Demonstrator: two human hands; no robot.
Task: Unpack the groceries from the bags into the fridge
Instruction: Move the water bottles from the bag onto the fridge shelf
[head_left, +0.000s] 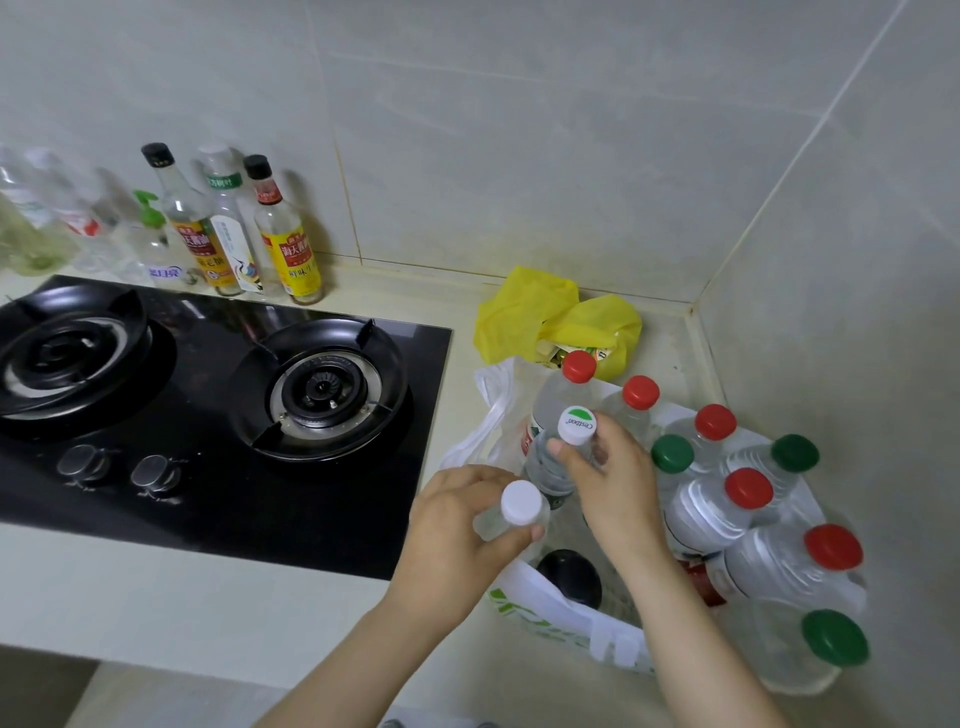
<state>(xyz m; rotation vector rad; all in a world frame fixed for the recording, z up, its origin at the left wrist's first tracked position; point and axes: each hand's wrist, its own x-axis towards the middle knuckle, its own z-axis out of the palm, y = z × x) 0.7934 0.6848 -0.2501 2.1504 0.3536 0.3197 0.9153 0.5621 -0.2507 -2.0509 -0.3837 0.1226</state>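
A white plastic bag (566, 613) with green print stands on the counter at the right, full of clear bottles with red caps (748, 488) and green caps (834, 638). My left hand (457, 525) grips a clear bottle with a plain white cap (520, 501) at the bag's left edge. My right hand (613, 478) holds the neck of a bottle whose white cap carries a green logo (576, 425), above the bag's mouth. A black-lidded item (569, 577) sits low in the bag between my arms. A yellow bag (524, 312) with packets lies behind, in the corner.
A black two-burner gas hob (218, 415) fills the counter to the left, its knobs at the front. Sauce and oil bottles (288, 244) line the tiled wall behind it. The wall corner closes in the bags on the right. The counter's front edge (182, 618) runs below the hob.
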